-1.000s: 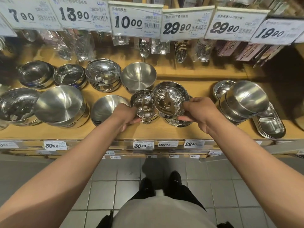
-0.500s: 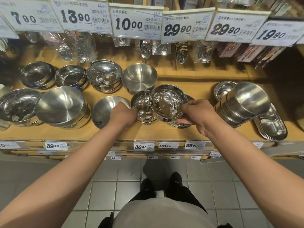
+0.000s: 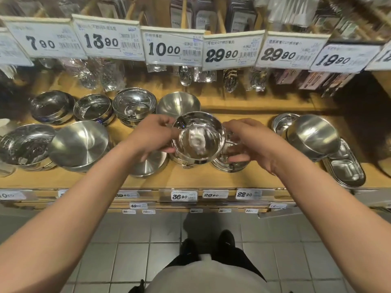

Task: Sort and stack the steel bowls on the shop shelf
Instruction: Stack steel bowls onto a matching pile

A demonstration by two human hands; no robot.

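Currently, wooden shelf [image 3: 190,178], stock as follows; six large price cards [image 3: 172,47] hang over its back edge, with bagged cutlery [image 3: 186,76] dangling behind them. Back row, four units: three shiny bowl stacks [image 3: 133,106] and one matte bowl [image 3: 178,103]. Front-left corner: one shiny stack [image 3: 23,144], one tilted matte stack [image 3: 79,142]; a further matte bowl [image 3: 148,163] lies partly under your left forearm. Right edge: one leaning stack [image 3: 313,136] resting over divided trays [image 3: 344,170], which crowd that end.

Task item, one shiny bowl [image 3: 198,138], sits at the middle of the front edge, on the small bowl stack [image 3: 186,160]; your left hand [image 3: 152,137] pinches its left rim, fingers curled; your right hand [image 3: 251,140] curls round its right side, fingertips near the low stack [image 3: 230,163] beneath.

Change since a second ago: that bowl then stood over the low stack, held by your right hand alone; your left hand was on the small stack; the bowl has shifted left.
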